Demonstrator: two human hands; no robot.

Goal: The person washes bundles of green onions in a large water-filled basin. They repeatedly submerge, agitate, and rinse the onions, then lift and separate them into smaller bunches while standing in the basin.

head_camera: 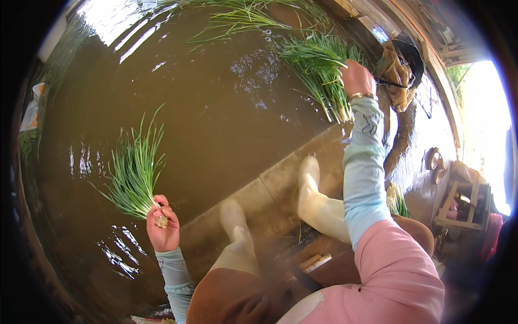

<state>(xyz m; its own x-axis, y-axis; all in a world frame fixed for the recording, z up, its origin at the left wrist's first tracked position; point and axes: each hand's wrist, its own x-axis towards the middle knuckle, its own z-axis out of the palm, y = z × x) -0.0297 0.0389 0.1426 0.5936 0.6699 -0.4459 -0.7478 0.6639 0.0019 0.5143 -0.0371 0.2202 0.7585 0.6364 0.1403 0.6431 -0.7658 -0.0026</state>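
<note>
My left hand [164, 233] grips a bunch of scallions [135, 176] by its pale root end, the green leaves fanned out above the brown water. The clustered roots stick out between thumb and fingers. At the upper right my right hand [359, 79] pinches the white end of a few scallion stalks [334, 60]. Their leaves lie across a larger heap of scallions [323, 91], which rests in the water by the side wall, white ends towards me. Part of that heap is hidden behind my right hand and wrist.
Muddy water [202, 121] fills the basin before me. My booted feet stand on a submerged concrete ledge [263, 186]. Loose long leaves [251, 18] float at the far side. A brown plastic bag [394, 77] hangs at the right wall, with a wooden stool [459, 206] lower right.
</note>
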